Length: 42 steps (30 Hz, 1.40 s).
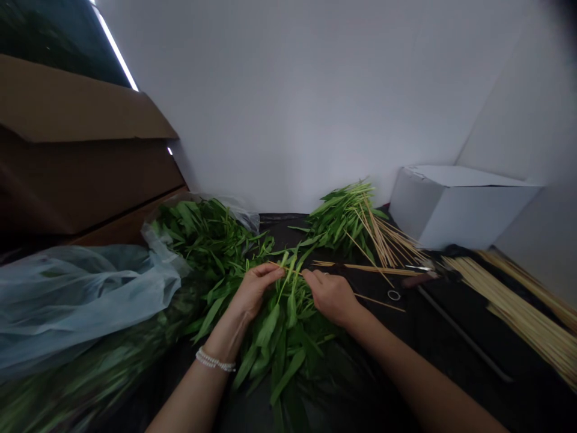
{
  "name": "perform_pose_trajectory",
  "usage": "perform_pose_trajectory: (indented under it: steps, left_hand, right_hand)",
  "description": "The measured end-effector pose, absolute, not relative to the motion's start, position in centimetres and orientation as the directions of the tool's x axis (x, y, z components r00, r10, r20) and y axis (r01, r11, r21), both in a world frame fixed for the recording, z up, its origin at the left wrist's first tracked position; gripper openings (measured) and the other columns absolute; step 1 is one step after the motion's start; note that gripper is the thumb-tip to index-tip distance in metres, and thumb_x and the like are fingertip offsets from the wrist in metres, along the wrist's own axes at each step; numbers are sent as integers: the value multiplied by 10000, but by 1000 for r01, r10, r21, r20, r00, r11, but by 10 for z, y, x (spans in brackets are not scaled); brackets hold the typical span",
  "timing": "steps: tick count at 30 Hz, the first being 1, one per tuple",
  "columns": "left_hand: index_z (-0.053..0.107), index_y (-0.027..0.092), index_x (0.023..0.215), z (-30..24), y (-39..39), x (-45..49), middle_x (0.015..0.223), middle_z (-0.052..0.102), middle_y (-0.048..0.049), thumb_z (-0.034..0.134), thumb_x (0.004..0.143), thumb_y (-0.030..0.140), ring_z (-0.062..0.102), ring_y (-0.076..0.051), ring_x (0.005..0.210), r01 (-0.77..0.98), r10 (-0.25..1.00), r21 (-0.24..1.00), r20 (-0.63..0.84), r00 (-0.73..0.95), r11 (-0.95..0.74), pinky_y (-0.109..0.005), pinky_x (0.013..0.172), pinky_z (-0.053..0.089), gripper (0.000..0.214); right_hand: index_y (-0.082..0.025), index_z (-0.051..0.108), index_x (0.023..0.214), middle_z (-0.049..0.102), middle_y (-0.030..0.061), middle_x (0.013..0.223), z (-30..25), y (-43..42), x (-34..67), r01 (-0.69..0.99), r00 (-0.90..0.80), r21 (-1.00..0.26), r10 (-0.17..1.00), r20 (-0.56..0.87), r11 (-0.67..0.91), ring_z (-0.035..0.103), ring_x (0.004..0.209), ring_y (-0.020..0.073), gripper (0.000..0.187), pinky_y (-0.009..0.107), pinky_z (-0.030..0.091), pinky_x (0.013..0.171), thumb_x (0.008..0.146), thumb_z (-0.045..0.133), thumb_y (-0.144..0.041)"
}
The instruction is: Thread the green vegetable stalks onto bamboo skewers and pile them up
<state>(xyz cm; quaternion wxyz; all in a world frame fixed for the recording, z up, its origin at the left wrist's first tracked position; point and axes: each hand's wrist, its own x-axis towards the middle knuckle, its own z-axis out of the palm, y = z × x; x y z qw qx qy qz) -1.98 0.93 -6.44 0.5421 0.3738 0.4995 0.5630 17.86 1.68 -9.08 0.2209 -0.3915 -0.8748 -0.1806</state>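
Midway over the black surface (285, 232), our left hand (256, 286) and right hand (331, 293) are pinching a stick (297, 273) across stems (293, 262), stick-and-greens pile (340, 214) (seemingly done) lying by the far edge, bagged greens (196, 231) remaining.

- We can read no text, label, brand, number or sign here.
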Motion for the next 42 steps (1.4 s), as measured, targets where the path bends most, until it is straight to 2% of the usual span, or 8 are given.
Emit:
perform_pose_trajectory:
  steps: [5, 10, 17, 22, 25, 29, 38, 42]
  left_hand:
    - [728, 153, 751, -70, 8, -13, 697, 689, -14, 862, 548, 315, 568, -95, 573, -209, 992, 977, -63, -106, 40, -201, 537, 389, 292]
    - [659, 174, 1045, -70, 11, -15, 801, 704, -43, 724, 709, 485, 587, -103, 587, -232, 996, 973, -2, -86, -18, -203, 536, 391, 462]
    - [579, 192, 813, -71, 11, -17, 1022, 656, -59, 699, 707, 295, 617, -142, 746, 102, 966, 969, 234, -108, -224, -259, 672, 452, 190]
    - [664, 197, 687, -78, 5, -13, 1130, 585, -76, 627, 665, 111, 549, -236, 1077, 614, 908, 675, 367, 201, -408, -361, 913, 411, 97]
    - [695, 220, 692, -81, 1, -11, 1159, 588, -65, 676, 657, 150, 529, -259, 1100, 750, 897, 498, 313, 313, -435, -418, 1006, 329, 81]
    - [715, 229, 638, -81, -1, -10, 1106, 622, -62, 719, 631, 232, 531, -280, 1053, 817, 907, 397, 229, 353, -419, -407, 931, 376, 8]
    - [750, 245, 682, -80, -2, -13, 1200, 618, -75, 723, 612, 249, 511, -335, 1123, 855, 941, 396, 92, 326, -335, -422, 921, 389, 75]
    - [737, 225, 680, -79, 3, -19, 1072, 652, -76, 702, 626, 239, 546, -294, 1079, 756, 948, 573, 150, 282, -316, -395, 928, 403, 66]
  right_hand:
    - [-145, 573, 1184, 646, 56, 811, -91, 18, 179, 768, -587, 141, 600, 543, 624, 578, 630, 133, 371, 249, 353, 551, 846, 429, -90]
    - [-146, 594, 1134, 659, 58, 813, -84, 25, 189, 827, -451, 53, 605, 656, 560, 589, 654, 132, 339, 238, 369, 584, 887, 368, -92]
    - [-155, 585, 1062, 685, 32, 773, -65, 38, 216, 911, -58, -199, 590, 806, 361, 594, 620, 137, 280, 249, 328, 561, 969, 329, -222]
    - [-168, 576, 1054, 692, 30, 780, -61, 40, 222, 924, -5, -225, 597, 802, 310, 598, 626, 143, 257, 254, 310, 564, 971, 345, -243]
    - [-172, 575, 1049, 687, 26, 773, -62, 40, 221, 919, -27, -215, 597, 802, 330, 600, 634, 142, 255, 253, 310, 565, 973, 343, -245]
    - [-167, 577, 1053, 678, 31, 761, -64, 41, 220, 908, -46, -218, 601, 798, 359, 614, 665, 141, 272, 247, 323, 571, 977, 330, -250]
    - [-161, 586, 1054, 681, 26, 767, -67, 40, 218, 901, -75, -197, 586, 807, 386, 623, 657, 137, 272, 243, 340, 573, 977, 336, -237]
    - [-157, 571, 1066, 689, 38, 786, -68, 42, 219, 888, -50, -226, 573, 818, 401, 625, 664, 141, 296, 235, 352, 592, 985, 304, -256]
